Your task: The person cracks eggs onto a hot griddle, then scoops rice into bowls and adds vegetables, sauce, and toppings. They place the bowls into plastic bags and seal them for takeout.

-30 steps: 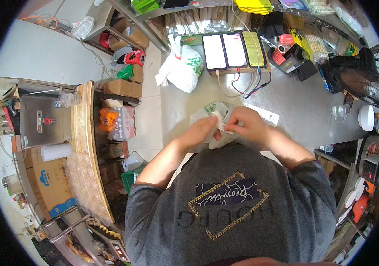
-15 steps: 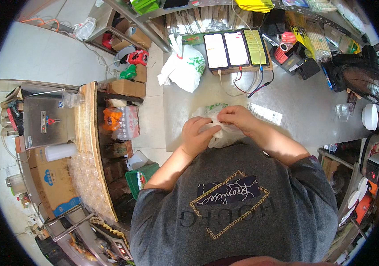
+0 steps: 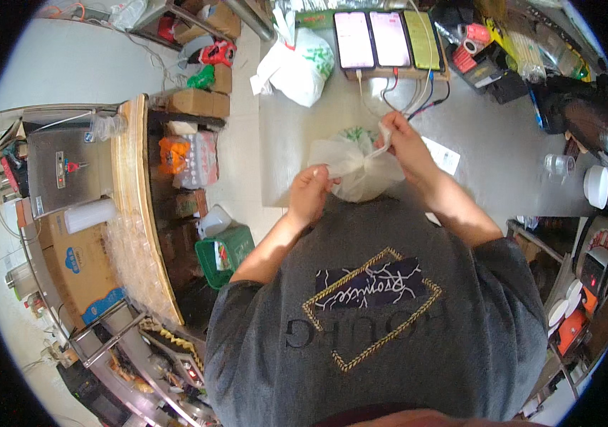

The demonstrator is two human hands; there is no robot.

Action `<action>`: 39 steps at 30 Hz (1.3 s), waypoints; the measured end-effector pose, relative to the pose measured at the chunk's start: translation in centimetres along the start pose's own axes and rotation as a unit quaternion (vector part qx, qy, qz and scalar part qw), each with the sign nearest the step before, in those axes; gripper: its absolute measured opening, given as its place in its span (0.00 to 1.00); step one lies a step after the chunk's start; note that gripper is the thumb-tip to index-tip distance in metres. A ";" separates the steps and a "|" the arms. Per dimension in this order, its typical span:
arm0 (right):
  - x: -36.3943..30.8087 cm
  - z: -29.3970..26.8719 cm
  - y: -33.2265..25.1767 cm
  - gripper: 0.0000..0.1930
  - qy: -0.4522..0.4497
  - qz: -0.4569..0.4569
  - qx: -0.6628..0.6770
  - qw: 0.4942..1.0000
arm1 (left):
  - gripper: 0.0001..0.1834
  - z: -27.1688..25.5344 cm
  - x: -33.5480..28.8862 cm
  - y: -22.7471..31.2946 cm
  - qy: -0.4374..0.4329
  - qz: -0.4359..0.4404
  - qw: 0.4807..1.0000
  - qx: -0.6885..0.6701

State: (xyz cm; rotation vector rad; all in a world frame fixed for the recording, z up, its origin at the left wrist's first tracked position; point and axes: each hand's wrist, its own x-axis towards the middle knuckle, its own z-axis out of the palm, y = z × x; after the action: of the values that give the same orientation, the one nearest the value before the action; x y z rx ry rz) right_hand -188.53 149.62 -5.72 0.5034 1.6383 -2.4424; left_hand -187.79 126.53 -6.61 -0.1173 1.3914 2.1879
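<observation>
Contents of held plastic bag [image 3: 366, 181] can't be made out; paper slip [image 3: 442, 154] partly hidden behind right forearm [image 3: 453, 206]. Fan [image 3: 595, 128] dim, cut by fisheye rim. Phone screens [image 3: 355, 43] too small to read, grey shirt [image 3: 382, 341] cropped at bottom edge.

Table [image 3: 510, 178] across the upper centre, held bag [image 3: 364, 183] near its lower edge.
Phones [image 3: 389, 43] lie above, second bag [image 3: 305, 72] left of them, fan [image 3: 595, 127] at upper right.
</observation>
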 end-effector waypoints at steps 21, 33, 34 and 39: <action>1.7 -5.2 -0.5 0.11 0.014 0.166 0.211 0.963 | 0.19 -7.6 1.3 -1.4 0.081 -0.044 0.993 -0.078; -1.8 0.9 -1.0 0.42 -0.257 0.245 0.182 0.917 | 0.09 -1.1 0.7 3.2 -0.139 -0.191 0.955 0.177; -1.7 1.7 -0.8 0.43 -0.323 0.223 0.118 0.912 | 0.08 -0.4 0.9 3.4 -0.167 -0.126 0.920 0.332; 0.3 -1.5 1.6 0.32 -0.241 0.035 -0.305 0.921 | 0.09 -5.4 1.6 5.3 -0.159 0.089 0.743 0.643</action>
State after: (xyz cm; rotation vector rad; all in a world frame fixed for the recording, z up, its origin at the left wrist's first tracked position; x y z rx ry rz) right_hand -188.01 150.36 -7.75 -0.1245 1.9476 -1.6641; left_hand -192.86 120.84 -5.31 0.8670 2.3756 0.8283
